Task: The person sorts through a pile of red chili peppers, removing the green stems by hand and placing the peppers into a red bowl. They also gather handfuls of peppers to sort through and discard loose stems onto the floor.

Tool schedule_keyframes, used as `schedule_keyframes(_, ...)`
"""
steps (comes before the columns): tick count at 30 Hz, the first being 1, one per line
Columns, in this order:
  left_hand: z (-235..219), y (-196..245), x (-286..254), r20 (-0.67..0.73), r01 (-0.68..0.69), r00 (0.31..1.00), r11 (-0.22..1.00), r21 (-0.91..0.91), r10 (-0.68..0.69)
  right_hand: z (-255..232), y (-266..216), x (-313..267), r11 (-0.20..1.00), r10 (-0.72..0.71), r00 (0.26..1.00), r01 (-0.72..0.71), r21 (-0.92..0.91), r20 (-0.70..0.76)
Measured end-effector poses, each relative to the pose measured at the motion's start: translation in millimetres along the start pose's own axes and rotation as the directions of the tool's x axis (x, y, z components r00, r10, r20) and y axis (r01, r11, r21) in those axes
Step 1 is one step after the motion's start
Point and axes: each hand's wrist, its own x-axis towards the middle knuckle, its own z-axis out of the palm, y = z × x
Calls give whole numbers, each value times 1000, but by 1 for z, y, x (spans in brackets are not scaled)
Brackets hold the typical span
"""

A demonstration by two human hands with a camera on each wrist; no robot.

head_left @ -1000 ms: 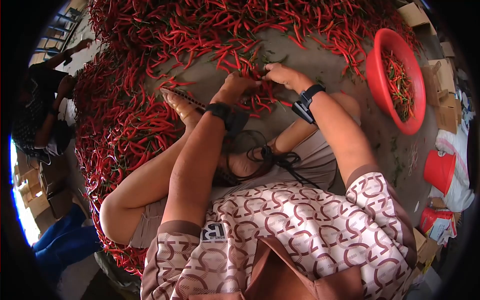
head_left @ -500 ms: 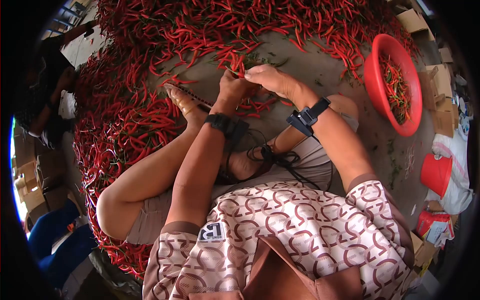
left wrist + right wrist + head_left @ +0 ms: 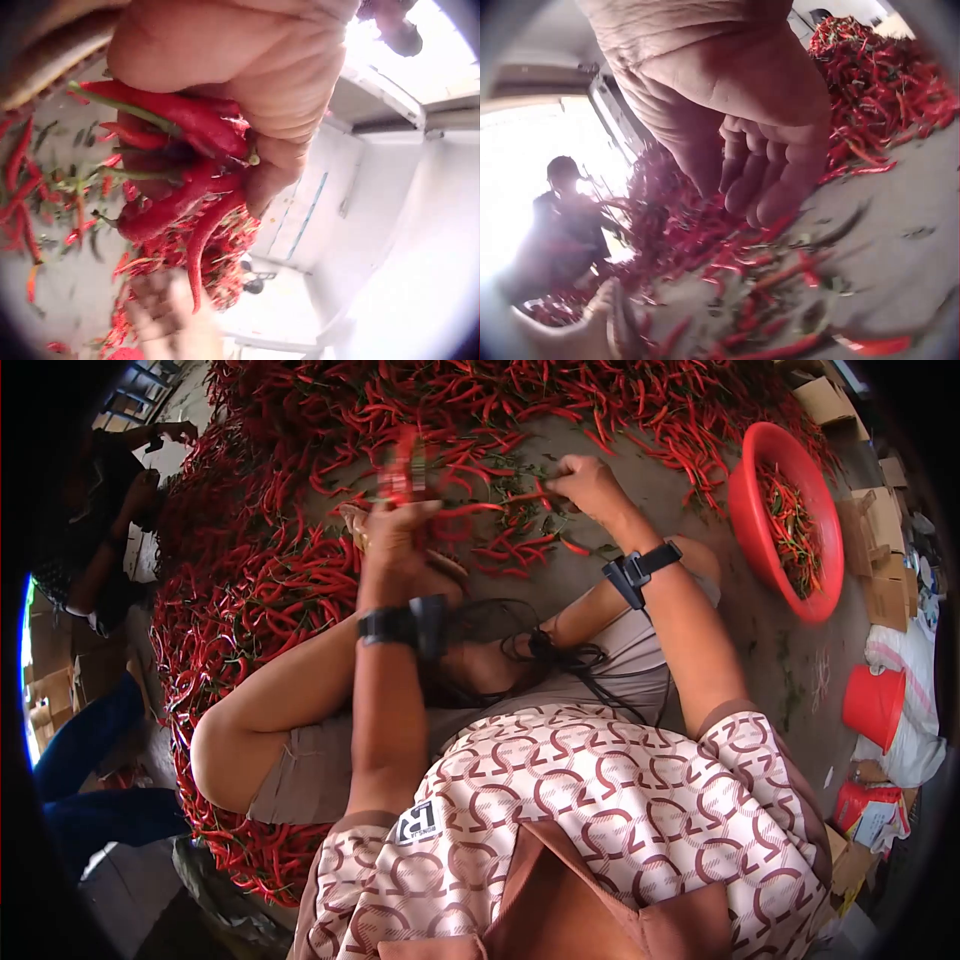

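My left hand [image 3: 395,530] is raised over the floor and grips a bunch of red chilies [image 3: 405,465], blurred by motion. The left wrist view shows that left hand [image 3: 247,82] with its fingers curled round several chilies [image 3: 180,150], stems pointing left. My right hand [image 3: 585,480] reaches down to the loose chilies on the grey floor, fingers curled, and seems to pinch one chili [image 3: 515,495]. In the right wrist view the right hand [image 3: 769,172] hovers just above scattered chilies [image 3: 780,277].
A large heap of red chilies [image 3: 290,590] curves round the left and far sides. A red basin [image 3: 742,480] holding chilies stands at the right, with a red bucket [image 3: 875,705] and cardboard boxes [image 3: 885,530] beyond. Another person [image 3: 100,530] sits at the left.
My left hand has lifted away from my right hand and up to the left with a bunch of chilies. My right hand has moved slightly right and stays low over the floor.
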Motion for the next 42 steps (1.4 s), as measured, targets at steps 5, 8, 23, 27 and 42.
schedule_keyframes(5,-59,119,-52,-298,-70,920,856,513,254,15,49,12,798,353,924,-217,-562,145)
schedule_keyframes(8,-88,155,-67,-569,217,770,720,659,288,23,50,9,716,356,913,-131,-686,197)
schedule_keyframes(23,46,-117,-35,281,-218,955,-417,882,95,54,64,-12,876,-57,983,133,-464,175)
schedule_keyframes(27,51,-133,-25,256,-245,965,-517,820,-50,89,73,-12,843,-122,988,156,-515,99)
schedule_keyframes(42,35,-136,-22,407,-424,905,-321,847,-121,122,61,-18,849,-106,974,193,-491,200)
